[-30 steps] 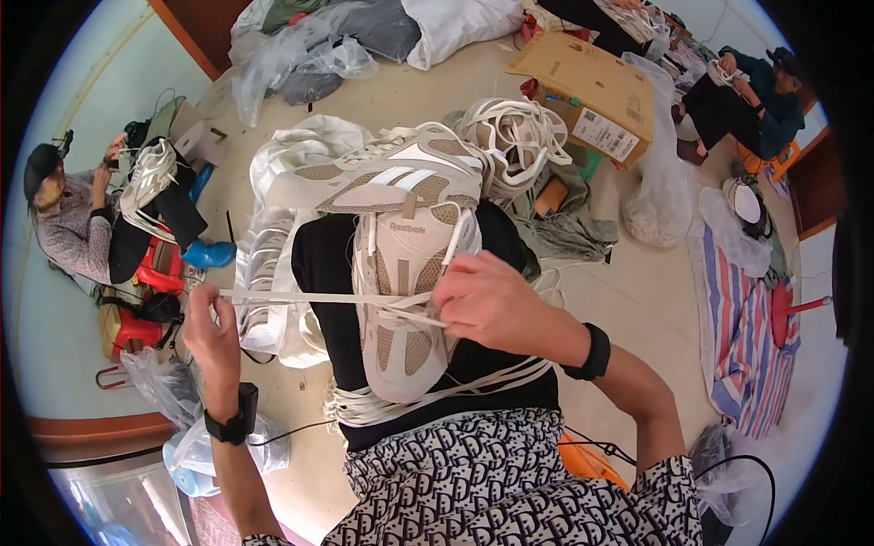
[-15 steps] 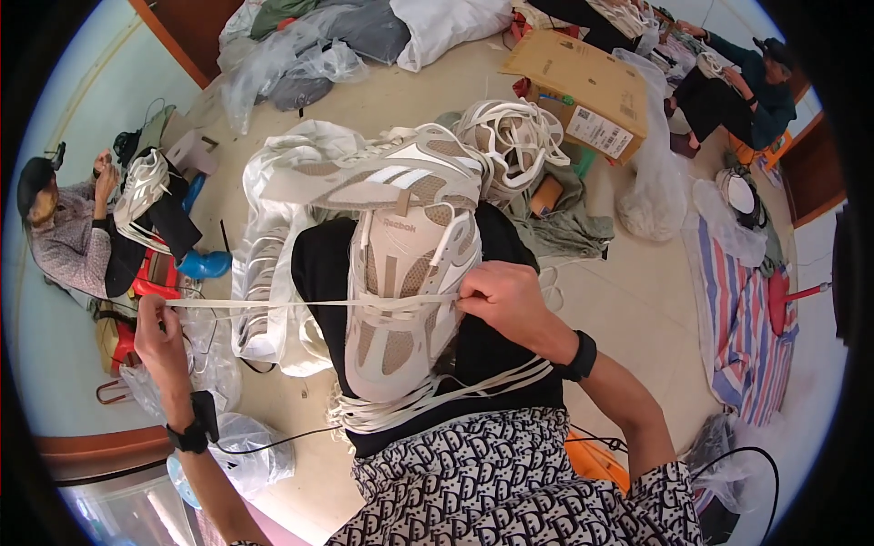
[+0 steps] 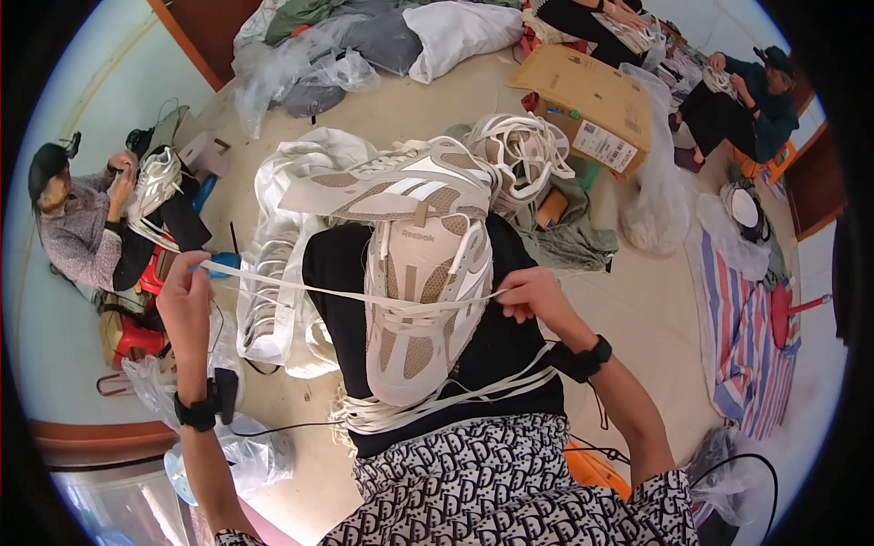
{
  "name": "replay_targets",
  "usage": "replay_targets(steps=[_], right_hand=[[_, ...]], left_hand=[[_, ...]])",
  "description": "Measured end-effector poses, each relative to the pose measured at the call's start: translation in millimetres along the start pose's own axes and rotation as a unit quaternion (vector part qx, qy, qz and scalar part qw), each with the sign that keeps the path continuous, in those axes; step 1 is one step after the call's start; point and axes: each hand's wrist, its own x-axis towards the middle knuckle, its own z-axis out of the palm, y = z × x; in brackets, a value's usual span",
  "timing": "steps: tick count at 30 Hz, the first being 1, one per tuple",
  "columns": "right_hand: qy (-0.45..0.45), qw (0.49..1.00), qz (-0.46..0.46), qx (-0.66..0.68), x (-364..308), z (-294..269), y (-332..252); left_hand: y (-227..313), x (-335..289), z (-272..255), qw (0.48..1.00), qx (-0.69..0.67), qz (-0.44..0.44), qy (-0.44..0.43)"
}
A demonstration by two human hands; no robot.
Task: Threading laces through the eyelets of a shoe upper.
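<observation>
On my lap lies a beige and white sneaker [image 3: 401, 355], its toe toward me and a lace crossing its lower eyelets. A cream shoelace [image 3: 350, 293] stretches across it between my hands. My left hand [image 3: 187, 296], raised left of the shoe, pinches one end. Right of the shoe, my right hand [image 3: 537, 300] pinches the lace's other end between thumb and fingers. A second sneaker [image 3: 387, 187] lies sideways beyond the first, touching its tongue. A bundle of spare laces [image 3: 391, 414] drapes over my lap below the toe.
Behind the shoes stands another sneaker [image 3: 519, 159] heaped with laces, near a cardboard box [image 3: 583, 100]. A white sack [image 3: 273, 273] lies left of my knees. Co-workers sit at the left [image 3: 82, 218] and far right [image 3: 769, 100]. A striped sheet [image 3: 737, 337] covers floor at right.
My left hand has risen and shifted right with its lace end. My right hand has moved right, away from the shoe's side. The lace now slants down toward the right.
</observation>
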Motion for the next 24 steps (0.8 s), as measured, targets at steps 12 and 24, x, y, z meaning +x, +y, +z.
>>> replay_targets(steps=[12,24], right_hand=[[0.092,0.809,-0.233,0.531,-49.2,-66.9,-33.5],[0.235,0.855,-0.108,0.45,-56.0,-172.4,35.7]], left_hand=[[-14.1,21.5,15.1,0.678,-0.727,-0.103,-0.034],[-131.2,8.1,38.8,0.731,-0.655,-0.187,-0.034]])
